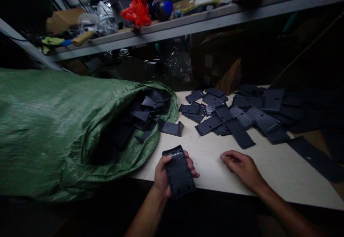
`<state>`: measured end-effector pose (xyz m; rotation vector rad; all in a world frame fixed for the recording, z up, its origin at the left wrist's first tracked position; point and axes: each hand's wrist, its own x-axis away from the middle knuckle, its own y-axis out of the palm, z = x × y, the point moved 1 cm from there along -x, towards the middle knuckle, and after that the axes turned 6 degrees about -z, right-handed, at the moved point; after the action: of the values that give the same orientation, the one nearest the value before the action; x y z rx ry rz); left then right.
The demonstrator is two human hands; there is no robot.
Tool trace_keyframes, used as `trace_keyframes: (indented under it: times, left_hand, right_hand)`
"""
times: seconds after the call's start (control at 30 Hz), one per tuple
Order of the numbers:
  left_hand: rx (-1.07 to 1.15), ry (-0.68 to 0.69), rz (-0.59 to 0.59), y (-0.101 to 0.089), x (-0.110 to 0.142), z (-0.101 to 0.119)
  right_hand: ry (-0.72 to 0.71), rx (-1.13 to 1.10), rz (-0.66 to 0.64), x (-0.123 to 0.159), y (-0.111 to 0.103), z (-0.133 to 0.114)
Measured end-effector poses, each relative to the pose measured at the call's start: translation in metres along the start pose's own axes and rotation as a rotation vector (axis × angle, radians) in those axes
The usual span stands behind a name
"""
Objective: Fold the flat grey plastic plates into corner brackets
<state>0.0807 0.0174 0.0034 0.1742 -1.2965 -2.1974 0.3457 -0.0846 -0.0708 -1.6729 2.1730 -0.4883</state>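
Head view: at the lower middle of the frame, the left hand is clamped round a dark plastic casing, thumb at its left edge and fingertips showing past its right. Well apart from it, right of centre, the right hand is over the table, fingers loosely curled; I cannot tell whether thumb and fingertips meet. Beyond, a bent dark piece lies at the mouth of a green sack, which fills the left of the frame and holds more such pieces. Flat dark panels overlap right of centre. Across the top, a shelf carries a red plastic bag and a blue-capped bottle.
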Motion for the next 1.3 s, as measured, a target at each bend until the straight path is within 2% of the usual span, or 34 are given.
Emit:
trace_keyframes:
  times: [0.1, 0.17, 0.33, 0.47, 0.57, 0.67, 0.77, 0.87, 0.97, 1.07, 1.17, 1.3]
  left_hand:
    - [-0.104, -0.155, 0.015, -0.009, 0.011, 0.004]
    - [-0.192, -0.232, 0.038, -0.018, 0.019, 0.007]
    - [-0.367, -0.332, 0.04, -0.024, 0.039, 0.016]
    - [-0.572, -0.389, 0.03, -0.024, 0.053, 0.023]
    - [-0.512, -0.425, 0.009, -0.032, 0.059, 0.025]
    - [-0.378, -0.354, -0.011, -0.039, 0.056, 0.027]
    - [-0.205, -0.207, -0.01, -0.037, 0.048, 0.031]
    - [0.009, -0.035, 0.059, -0.032, 0.038, 0.034]
    - [0.142, 0.093, 0.156, -0.029, 0.028, 0.032]
    - [0.209, 0.139, 0.191, -0.027, 0.02, 0.026]
    - [0.248, 0.137, 0.213, -0.027, 0.014, 0.02]
    - [0.245, 0.148, 0.25, -0.025, 0.008, 0.015]
  right_hand:
    - [-0.158, 0.364, 0.081, -0.029, -0.012, -0.008]
    - [-0.212, 0.506, 0.084, -0.051, -0.017, -0.014]
    - [-0.288, 0.719, 0.005, -0.103, -0.008, -0.023]
    - [-0.336, 0.793, -0.047, -0.128, 0.007, -0.024]
    - [-0.368, 0.78, -0.066, -0.137, 0.006, -0.03]
    - [-0.366, 0.722, -0.043, -0.136, -0.004, -0.045]
    - [-0.301, 0.624, 0.006, -0.121, -0.007, -0.061]
    - [-0.203, 0.512, -0.019, -0.099, 0.006, -0.064]
    - [-0.094, 0.451, -0.062, -0.077, 0.026, -0.053]
    - [-0.001, 0.457, -0.02, -0.06, 0.037, -0.045]
    - [0.04, 0.546, 0.042, -0.047, 0.04, -0.048]
    - [0.079, 0.748, -0.044, -0.035, 0.042, -0.056]
